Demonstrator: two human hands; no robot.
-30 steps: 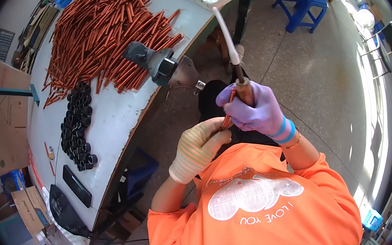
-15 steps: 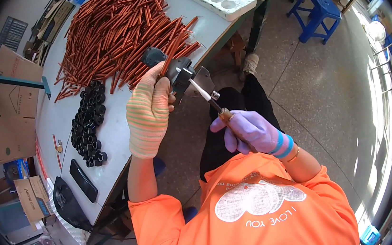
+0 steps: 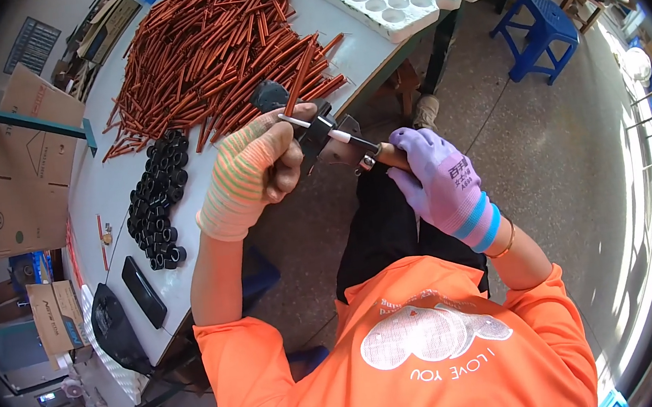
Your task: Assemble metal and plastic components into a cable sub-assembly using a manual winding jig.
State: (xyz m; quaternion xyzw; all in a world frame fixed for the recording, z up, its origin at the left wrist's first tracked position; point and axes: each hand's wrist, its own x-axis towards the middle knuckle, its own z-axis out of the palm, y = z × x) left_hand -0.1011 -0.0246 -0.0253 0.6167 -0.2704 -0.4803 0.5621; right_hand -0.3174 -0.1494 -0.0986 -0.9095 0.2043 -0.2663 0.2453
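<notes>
My left hand (image 3: 247,172), in a striped glove with bare fingertips, is closed at the table's edge. It pinches a copper-coloured rod (image 3: 300,77) that points up toward the pile. Right beside its fingers is a black ring-shaped part (image 3: 320,128) at a dark metal fixture (image 3: 340,151); whether the fingers also touch the ring, I cannot tell. My right hand (image 3: 443,179), in a purple glove, grips the wooden handle of a screwdriver-like tool (image 3: 392,155). The tool's shaft, with a white sleeve, runs through the ring, and its pale tip comes out by my left fingers.
A large heap of copper-coloured rods (image 3: 206,49) covers the far table. Black rings (image 3: 157,201) lie in a cluster left of my arm, near a black phone (image 3: 144,291) and a dark cloth item (image 3: 117,329). A white tray with round holes (image 3: 402,17) and a blue stool (image 3: 543,38) stand farther off.
My right hand has moved up and away from my body, pushing the tool farther through the black ring. The tip now sticks out on the left side. My left hand still holds the rod.
</notes>
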